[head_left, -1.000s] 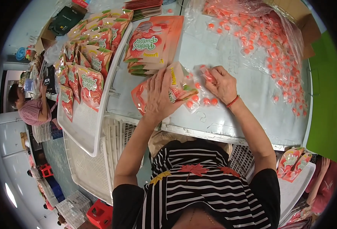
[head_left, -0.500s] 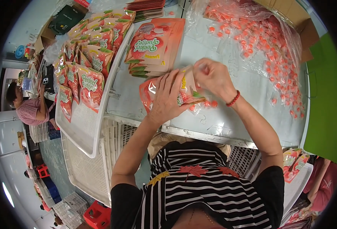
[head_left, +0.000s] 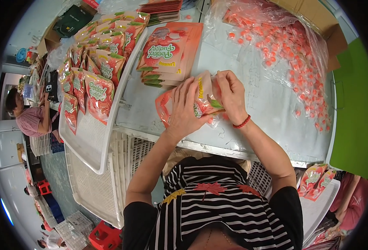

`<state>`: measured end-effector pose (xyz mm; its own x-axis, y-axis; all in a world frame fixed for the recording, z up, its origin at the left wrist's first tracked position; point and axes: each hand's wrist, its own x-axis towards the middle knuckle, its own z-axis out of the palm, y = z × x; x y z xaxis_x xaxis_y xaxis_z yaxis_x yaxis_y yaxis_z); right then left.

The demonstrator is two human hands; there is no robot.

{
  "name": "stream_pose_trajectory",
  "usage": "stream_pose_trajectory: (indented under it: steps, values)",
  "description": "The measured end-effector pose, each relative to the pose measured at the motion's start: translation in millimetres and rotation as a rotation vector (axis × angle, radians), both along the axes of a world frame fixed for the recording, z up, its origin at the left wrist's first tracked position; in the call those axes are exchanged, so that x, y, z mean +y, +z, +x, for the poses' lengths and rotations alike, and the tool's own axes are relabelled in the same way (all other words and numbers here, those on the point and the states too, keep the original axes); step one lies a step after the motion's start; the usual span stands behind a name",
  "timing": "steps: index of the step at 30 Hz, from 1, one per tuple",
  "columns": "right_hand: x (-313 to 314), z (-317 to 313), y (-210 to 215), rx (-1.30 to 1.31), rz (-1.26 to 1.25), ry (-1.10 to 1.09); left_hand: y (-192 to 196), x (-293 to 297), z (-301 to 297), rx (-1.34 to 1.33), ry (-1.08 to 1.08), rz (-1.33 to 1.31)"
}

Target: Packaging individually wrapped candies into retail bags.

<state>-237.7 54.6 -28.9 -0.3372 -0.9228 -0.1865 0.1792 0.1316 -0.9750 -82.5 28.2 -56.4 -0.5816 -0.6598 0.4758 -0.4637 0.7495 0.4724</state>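
Note:
Both my hands hold one pink snack pouch [head_left: 204, 104] just above the steel table [head_left: 271, 112]. My left hand [head_left: 184, 109] lies flat over its left side, fingers spread along the pouch. My right hand [head_left: 230, 95], a red band on its wrist, pinches the pouch's upper right edge. A few small pink wrapped candies [head_left: 212, 121] lie under the pouch. A flat stack of empty pink pouches [head_left: 167, 54] lies on the table just beyond my left hand.
A big heap of small pink candies on clear plastic [head_left: 292, 54] spreads at the right. A white tray [head_left: 93, 137] on the left carries several filled pouches [head_left: 96, 62]. Another person [head_left: 27, 116] sits far left. More pouches [head_left: 315, 181] lie on a tray at lower right.
The pouch lay flat under my left hand while my right hand touched candies beside it. Both hands have since lifted it, my right hand coming in to grip its upper edge.

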Motion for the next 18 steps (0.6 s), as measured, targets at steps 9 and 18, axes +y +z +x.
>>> stream_pose_trajectory:
  steps: [9, 18]
  values:
    - [-1.1, 5.3, 29.1, 0.479, -0.334, 0.052, 14.9, -8.2, 2.7, 0.105, 0.074, 0.078]
    - [28.6, -30.5, -41.0, 1.244, -0.231, 0.146, 16.8, -9.5, 44.8, 0.432, 0.310, 0.402]
